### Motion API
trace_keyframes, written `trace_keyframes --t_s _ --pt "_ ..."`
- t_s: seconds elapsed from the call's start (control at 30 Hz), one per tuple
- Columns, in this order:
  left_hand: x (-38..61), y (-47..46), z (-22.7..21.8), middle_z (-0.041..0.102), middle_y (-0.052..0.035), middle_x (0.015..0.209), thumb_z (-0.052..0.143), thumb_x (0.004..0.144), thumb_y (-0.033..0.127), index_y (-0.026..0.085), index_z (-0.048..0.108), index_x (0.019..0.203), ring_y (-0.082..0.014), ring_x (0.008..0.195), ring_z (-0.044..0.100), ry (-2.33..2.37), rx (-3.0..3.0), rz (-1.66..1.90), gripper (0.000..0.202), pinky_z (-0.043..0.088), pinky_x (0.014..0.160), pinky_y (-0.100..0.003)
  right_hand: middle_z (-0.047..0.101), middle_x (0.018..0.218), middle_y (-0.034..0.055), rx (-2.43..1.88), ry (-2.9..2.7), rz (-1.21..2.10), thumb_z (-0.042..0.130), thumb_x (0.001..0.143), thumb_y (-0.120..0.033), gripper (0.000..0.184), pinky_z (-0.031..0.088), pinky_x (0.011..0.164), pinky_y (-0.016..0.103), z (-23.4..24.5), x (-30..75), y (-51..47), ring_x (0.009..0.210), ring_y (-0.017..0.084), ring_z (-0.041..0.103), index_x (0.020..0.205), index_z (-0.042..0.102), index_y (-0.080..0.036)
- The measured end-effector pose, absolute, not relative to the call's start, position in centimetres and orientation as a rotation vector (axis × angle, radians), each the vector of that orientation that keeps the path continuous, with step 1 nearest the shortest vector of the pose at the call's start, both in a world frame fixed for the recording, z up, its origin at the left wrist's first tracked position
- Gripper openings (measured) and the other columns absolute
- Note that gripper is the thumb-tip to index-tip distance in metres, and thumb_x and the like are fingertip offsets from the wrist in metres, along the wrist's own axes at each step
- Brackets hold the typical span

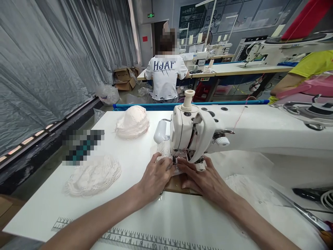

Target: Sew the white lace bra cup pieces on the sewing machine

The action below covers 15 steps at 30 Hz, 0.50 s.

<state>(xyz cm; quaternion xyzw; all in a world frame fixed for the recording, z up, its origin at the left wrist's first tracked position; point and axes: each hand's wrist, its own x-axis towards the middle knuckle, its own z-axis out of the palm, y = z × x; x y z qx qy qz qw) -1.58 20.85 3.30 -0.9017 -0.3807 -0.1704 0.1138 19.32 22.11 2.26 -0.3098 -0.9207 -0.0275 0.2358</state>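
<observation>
A white sewing machine [197,135] stands on the white table [135,156]. My left hand [156,178] lies flat with fingers stretched, pressing a small piece of white lace fabric [166,154] toward the needle. My right hand [205,180] rests flat beside it, fingers extended under the machine head, touching the same fabric. Both hands lie over a brown plate area [177,185] at the needle.
A stack of pale lace cups [132,121] sits at the table's far side, a flat lace pile [93,177] to the left. Scissors [301,208] lie at right. A ruler [135,239] is printed along the near edge. A person in a white shirt [166,74] works beyond.
</observation>
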Motion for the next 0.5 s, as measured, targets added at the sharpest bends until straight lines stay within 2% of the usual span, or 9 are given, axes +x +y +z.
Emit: trace_keyframes --t_s 0.1,0.2,0.3,0.5 --pt "-1.5 20.1 3.6 0.062 -0.0047 0.092 0.040 0.088 0.004 0.014 0.056 0.099 -0.0146 0.089 0.059 -1.071 -2.658 -0.525 0.022 0.035 0.095 -0.038 0.065 0.113 0.0120 -0.807 -2.559 -0.035 0.031 0.098 -0.044 0.041 0.028 0.092 0.047 2.8 19.1 21.4 0.086 0.022 0.063 0.119 0.052 -0.017" --pt "-1.4 19.5 3.8 0.061 -0.0036 0.085 0.040 0.088 0.002 0.014 0.056 0.095 -0.0151 0.086 0.059 -1.073 -2.686 -0.512 0.021 0.039 0.089 -0.037 0.069 0.101 0.0108 -0.809 -2.559 -0.016 0.031 0.097 -0.044 0.041 0.030 0.090 0.047 3.2 19.0 21.0 0.070 0.018 0.062 0.110 0.057 -0.015" --pt "-1.4 19.2 3.7 0.059 -0.0030 0.081 0.038 0.089 0.002 0.016 0.056 0.091 -0.0153 0.079 0.058 -1.107 -2.690 -0.490 0.023 0.041 0.083 -0.037 0.068 0.098 0.0095 -0.814 -2.539 -0.005 0.032 0.098 -0.042 0.039 0.029 0.091 0.046 3.4 19.1 20.7 0.071 0.018 0.061 0.106 0.059 -0.015" --pt "-1.4 19.3 3.4 0.059 -0.0037 0.081 0.039 0.088 0.002 0.015 0.057 0.091 -0.0164 0.082 0.058 -1.098 -2.670 -0.490 0.023 0.041 0.082 -0.037 0.068 0.101 0.0090 -0.782 -2.511 -0.008 0.033 0.098 -0.040 0.037 0.026 0.092 0.045 3.1 19.3 20.6 0.073 0.018 0.062 0.107 0.058 -0.015"
